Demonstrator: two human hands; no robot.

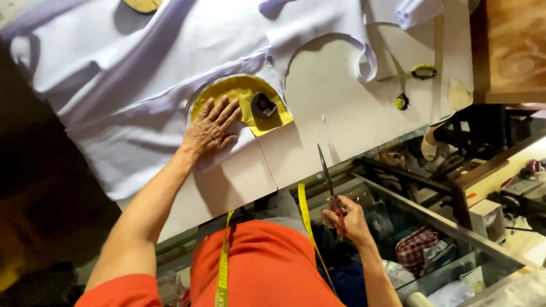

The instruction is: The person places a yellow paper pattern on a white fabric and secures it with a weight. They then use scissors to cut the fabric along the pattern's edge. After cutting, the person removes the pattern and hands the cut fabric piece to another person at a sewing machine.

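- Left hand [211,128]: flat, fingers spread, palm down, pressing on the lower left edge of a yellow curved pattern piece [239,94] and the pale lilac cloth [136,74] around it, just left of frame centre.
- Right hand [348,219]: closed around the red handles of a pair of scissors [329,182], at about 5 o'clock from the left hand and well apart from it; blades together, pointing toward 12 o'clock, held off the bench edge above the lap.
- Pattern piece: arch-shaped, stiff-looking like card, matte yellow. A small dark round weight [263,105] sits on its right limb; its make is hard to tell.
- Cloth: smooth, lightly creased, covers the bench [335,113] from 9 to 12 o'clock. A curved cut-out shows at 1 o'clock of the pattern, leaving bare pale bench board.
- Second yellow piece [142,4] at 11 o'clock, cut off by the top edge.
- Small yellow-and-black items [424,71] at 2 o'clock on the bench; too small to identify.
- Yellow tape measure [223,267] hangs round the neck over the orange shirt [261,267], both ends at 6 o'clock.
- At 4 o'clock, below the bench: a glass-topped case [455,250] with checked fabric [415,247] and pale folded items inside, blurred and partly cut off.
- Wooden surface [512,45] at 2 o'clock corner, cropped.
- No labels or signs readable.
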